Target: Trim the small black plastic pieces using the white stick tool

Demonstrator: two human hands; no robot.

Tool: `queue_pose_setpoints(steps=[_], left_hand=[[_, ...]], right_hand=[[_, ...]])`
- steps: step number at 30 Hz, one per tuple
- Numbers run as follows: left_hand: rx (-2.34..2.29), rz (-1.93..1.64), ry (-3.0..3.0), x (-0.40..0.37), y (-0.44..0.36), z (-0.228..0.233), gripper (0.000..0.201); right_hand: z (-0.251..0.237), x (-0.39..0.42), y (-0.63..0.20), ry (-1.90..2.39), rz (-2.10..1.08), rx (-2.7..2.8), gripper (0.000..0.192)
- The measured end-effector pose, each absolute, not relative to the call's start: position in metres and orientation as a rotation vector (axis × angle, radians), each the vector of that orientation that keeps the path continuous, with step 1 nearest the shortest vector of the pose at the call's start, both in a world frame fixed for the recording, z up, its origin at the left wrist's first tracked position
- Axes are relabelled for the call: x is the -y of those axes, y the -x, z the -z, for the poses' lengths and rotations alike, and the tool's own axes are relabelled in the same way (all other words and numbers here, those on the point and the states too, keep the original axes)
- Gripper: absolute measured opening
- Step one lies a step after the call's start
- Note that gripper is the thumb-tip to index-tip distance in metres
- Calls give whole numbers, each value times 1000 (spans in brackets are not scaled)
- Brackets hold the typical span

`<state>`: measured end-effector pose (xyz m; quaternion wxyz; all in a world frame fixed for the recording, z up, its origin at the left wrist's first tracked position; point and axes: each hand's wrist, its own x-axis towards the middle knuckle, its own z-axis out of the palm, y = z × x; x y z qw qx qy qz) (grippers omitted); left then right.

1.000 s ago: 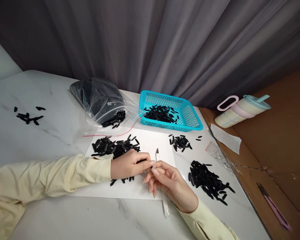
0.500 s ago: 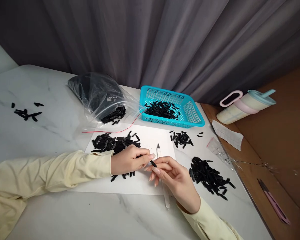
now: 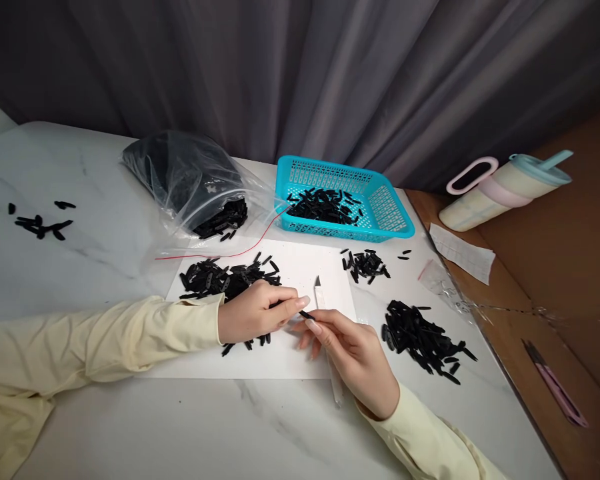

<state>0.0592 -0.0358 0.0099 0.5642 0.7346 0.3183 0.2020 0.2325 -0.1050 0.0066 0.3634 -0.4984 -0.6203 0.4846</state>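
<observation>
A small black elongated piece (image 3: 307, 315) is pinched between my two hands above a white sheet (image 3: 290, 363). My left hand (image 3: 257, 310) grips its near end with thumb and forefinger, and my right hand (image 3: 353, 350) pinches the other end. Most of the piece is covered by my fingers. Beneath and behind my left hand lies a heap of similar black pieces (image 3: 215, 279). A craft knife (image 3: 320, 295) with its blade pointing away rests on the sheet, partly hidden by my right hand.
A blue basket (image 3: 343, 233) holding black pieces stands at the back beside an open plastic bag (image 3: 180, 180). More piles (image 3: 425, 337) lie to the right, with a few pieces (image 3: 43, 227) far left. A tumbler (image 3: 500, 190), paper slip (image 3: 463, 253) and pink-handled tweezers (image 3: 555, 385) are at the right.
The black piece has turned from slanting down to nearly in line between my hands, and my right fingers have closed on its end. The view has shifted slightly.
</observation>
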Motion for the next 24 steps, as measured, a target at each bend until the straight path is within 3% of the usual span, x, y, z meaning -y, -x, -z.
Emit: queue_pose_setpoints(steps=[24], left_hand=[[-661,-446,-1734,35,-57,-9,39]], right_hand=[[-6,103,-233,1207,-1166,1614,17]])
